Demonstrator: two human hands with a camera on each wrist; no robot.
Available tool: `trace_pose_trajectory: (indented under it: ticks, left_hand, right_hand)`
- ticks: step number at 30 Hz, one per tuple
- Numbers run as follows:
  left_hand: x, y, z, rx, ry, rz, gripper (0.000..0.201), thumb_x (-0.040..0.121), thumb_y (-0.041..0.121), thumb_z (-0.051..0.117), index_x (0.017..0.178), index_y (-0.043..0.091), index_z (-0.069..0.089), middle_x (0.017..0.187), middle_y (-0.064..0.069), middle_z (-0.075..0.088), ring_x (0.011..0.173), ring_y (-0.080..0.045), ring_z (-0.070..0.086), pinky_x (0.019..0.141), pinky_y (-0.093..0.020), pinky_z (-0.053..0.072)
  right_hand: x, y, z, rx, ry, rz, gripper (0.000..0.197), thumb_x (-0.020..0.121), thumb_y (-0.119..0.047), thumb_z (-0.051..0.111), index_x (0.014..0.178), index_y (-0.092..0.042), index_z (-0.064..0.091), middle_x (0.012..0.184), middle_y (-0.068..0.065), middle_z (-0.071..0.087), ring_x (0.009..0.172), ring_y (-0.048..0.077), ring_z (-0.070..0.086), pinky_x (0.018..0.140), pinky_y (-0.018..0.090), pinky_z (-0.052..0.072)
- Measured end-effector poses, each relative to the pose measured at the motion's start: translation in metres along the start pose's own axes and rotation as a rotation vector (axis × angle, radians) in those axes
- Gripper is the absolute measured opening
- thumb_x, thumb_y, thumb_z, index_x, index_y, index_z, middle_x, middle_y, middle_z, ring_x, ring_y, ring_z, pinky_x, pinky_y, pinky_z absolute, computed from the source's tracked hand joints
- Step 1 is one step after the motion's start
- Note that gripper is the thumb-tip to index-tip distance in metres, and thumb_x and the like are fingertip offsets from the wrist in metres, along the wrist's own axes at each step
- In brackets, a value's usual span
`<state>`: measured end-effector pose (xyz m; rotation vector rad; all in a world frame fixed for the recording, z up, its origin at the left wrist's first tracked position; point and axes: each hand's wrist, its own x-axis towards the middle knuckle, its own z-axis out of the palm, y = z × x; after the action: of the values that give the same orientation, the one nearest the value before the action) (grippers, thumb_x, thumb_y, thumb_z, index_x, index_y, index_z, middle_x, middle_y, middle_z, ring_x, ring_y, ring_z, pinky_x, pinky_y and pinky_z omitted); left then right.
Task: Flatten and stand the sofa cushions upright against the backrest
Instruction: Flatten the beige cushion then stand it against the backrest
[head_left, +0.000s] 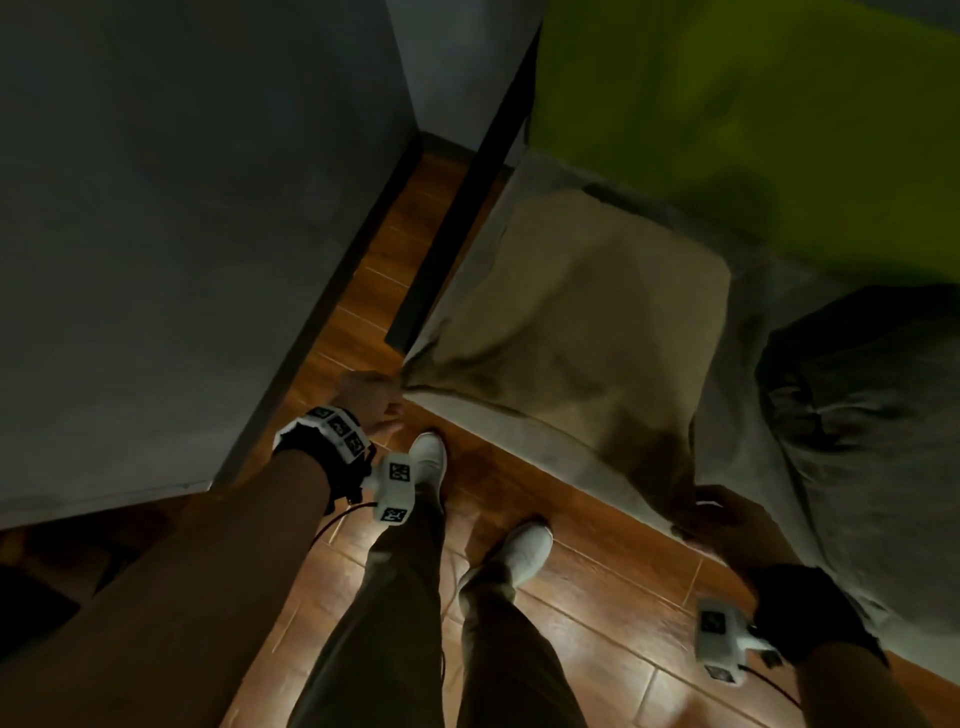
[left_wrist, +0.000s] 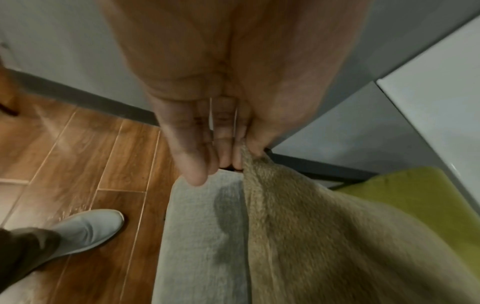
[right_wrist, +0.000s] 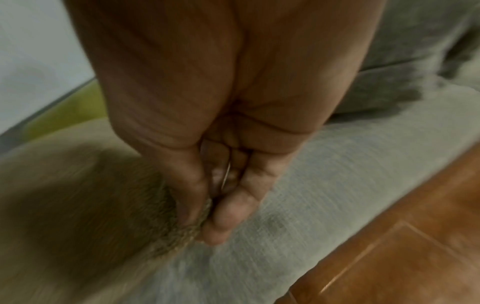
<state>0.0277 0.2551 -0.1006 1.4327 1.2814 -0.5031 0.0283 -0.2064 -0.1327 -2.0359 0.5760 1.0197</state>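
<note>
Left hand (head_left: 370, 400) and right hand (head_left: 719, 514) each pinch a near corner of the tan fuzzy square cushion (head_left: 587, 322) — lying flat on the grey fabric sofa seat (left_wrist: 202, 236) beyond the fingertips.

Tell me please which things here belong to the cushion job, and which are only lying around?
Belong to the job:
- tan cushion, lying flat on the sofa seat
- left hand and right hand, each pinching a front corner
- green backrest
- grey cushion, not yet stood up

Just around:
- wooden floor
- grey wall
</note>
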Motion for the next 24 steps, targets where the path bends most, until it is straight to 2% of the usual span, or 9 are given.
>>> trace_pose_trajectory:
  ticks: [2,4,6,9,11,15,17,20,24]
  left_hand:
    - [0.000,-0.001,-0.002,-0.023,0.025,0.022,0.014,0.102,0.014,0.053,0.089,0.012,0.059,0.103,-0.015,0.063,0.080,-0.020,0.061,0.073,-0.035,0.056]
    - [0.001,-0.001,0.001,-0.032,0.020,0.024,0.011,0.103,0.013,0.050,0.102,0.006,0.059,0.111,-0.019,0.061,0.094,-0.027,0.062,0.080,-0.038,0.054]
    - [0.001,-0.003,0.006,-0.050,0.001,0.008,0.014,0.105,0.012,0.046,0.109,0.002,0.056,0.117,-0.020,0.062,0.101,-0.029,0.061,0.085,-0.041,0.053]
    - [-0.001,-0.012,0.016,-0.136,-0.036,0.051,0.013,0.104,0.017,0.046,0.106,0.013,0.057,0.135,-0.021,0.059,0.100,-0.027,0.065,0.087,-0.041,0.054]
    - [-0.002,-0.012,0.024,-0.192,-0.059,0.066,0.014,0.103,0.018,0.047,0.101,0.026,0.058,0.140,-0.020,0.056,0.118,-0.035,0.060,0.098,-0.047,0.051]
    - [-0.008,-0.009,0.051,-0.270,-0.146,0.133,0.034,0.097,0.010,0.055,0.131,0.010,0.056,0.129,-0.008,0.063,0.119,-0.026,0.060,0.080,-0.030,0.052]
    - [-0.012,-0.003,0.057,-0.161,-0.122,0.144,0.029,0.098,0.013,0.059,0.126,0.009,0.056,0.126,-0.006,0.061,0.116,-0.023,0.059,0.084,-0.028,0.050]
    - [-0.008,0.005,0.049,-0.018,-0.049,0.168,0.013,0.098,0.013,0.059,0.111,0.010,0.058,0.140,-0.021,0.055,0.123,-0.036,0.058,0.091,-0.036,0.053]
    - [0.001,0.012,0.027,0.052,0.010,0.223,0.023,0.100,0.006,0.053,0.091,0.027,0.051,0.144,-0.023,0.050,0.111,-0.033,0.060,0.059,-0.021,0.058]
  right_hand:
    - [-0.004,0.013,-0.010,0.232,0.051,0.048,0.037,0.077,-0.020,0.082,0.111,-0.019,0.070,0.092,0.009,0.079,0.089,0.028,0.076,0.085,0.040,0.062]
    - [-0.002,0.016,-0.012,0.376,0.085,0.097,0.028,0.084,-0.012,0.077,0.112,-0.013,0.071,0.098,0.017,0.077,0.084,0.027,0.074,0.071,0.028,0.062]
    - [0.000,0.011,-0.007,0.441,0.128,0.149,0.022,0.095,-0.003,0.064,0.116,-0.004,0.068,0.093,0.019,0.072,0.078,0.026,0.066,0.065,0.031,0.055]
    - [-0.004,-0.010,0.010,0.699,0.183,0.211,0.017,0.101,-0.005,0.046,0.109,-0.004,0.061,0.094,0.016,0.062,0.083,0.030,0.058,0.077,0.043,0.051]
    - [-0.008,-0.021,0.019,0.917,0.173,0.211,0.017,0.101,-0.007,0.043,0.103,-0.008,0.060,0.103,0.016,0.064,0.096,0.033,0.062,0.091,0.050,0.050]
    - [-0.008,-0.030,0.029,0.942,0.060,0.101,0.027,0.098,-0.012,0.061,0.125,-0.013,0.061,0.117,0.008,0.073,0.107,0.028,0.071,0.092,0.043,0.055]
    - [-0.004,-0.032,0.030,0.822,0.025,0.088,0.035,0.096,-0.020,0.068,0.129,-0.016,0.060,0.120,0.009,0.072,0.107,0.025,0.071,0.084,0.038,0.056]
    - [0.000,-0.031,0.018,0.705,0.055,0.111,0.026,0.098,-0.025,0.066,0.122,-0.016,0.064,0.118,0.008,0.070,0.107,0.023,0.068,0.080,0.037,0.054]
    - [-0.001,-0.017,-0.004,0.838,0.048,0.147,0.007,0.102,-0.019,0.059,0.104,-0.013,0.063,0.112,0.010,0.063,0.101,0.025,0.064,0.077,0.038,0.054]
